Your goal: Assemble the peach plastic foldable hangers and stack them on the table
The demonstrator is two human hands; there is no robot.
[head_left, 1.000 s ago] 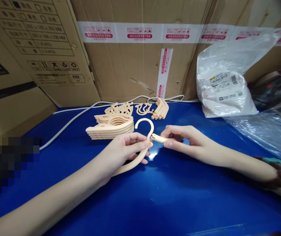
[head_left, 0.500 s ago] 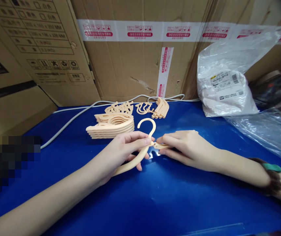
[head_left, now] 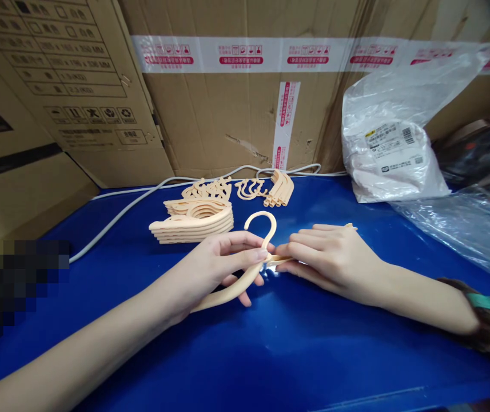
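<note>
Over the blue table, my left hand (head_left: 223, 257) pinches a cream plastic clothes hanger (head_left: 234, 289) near the base of its hook, thumb on top. The hook curls upward between my two hands, and one curved arm of the hanger runs back under my left palm. My right hand (head_left: 330, 254) is closed round a second cream hanger arm (head_left: 279, 259), whose end meets the joint below the hook. Most of that arm is under my right fingers; a tip shows past the knuckles. Whether the two parts are locked together I cannot tell.
A stack of cream hanger parts (head_left: 193, 223) lies behind my left hand. Farther back are more small parts (head_left: 206, 187), loose hooks (head_left: 250, 189) and a pile of hanger arms (head_left: 279, 189). A white cable (head_left: 131, 200), cardboard boxes (head_left: 227, 114) and a plastic bag (head_left: 393, 149) border the table.
Both hands have shifted slightly right with the hanger. The right-hand arm's end now sits closer against the joint below the hook, and the gap between my hands is smaller.
</note>
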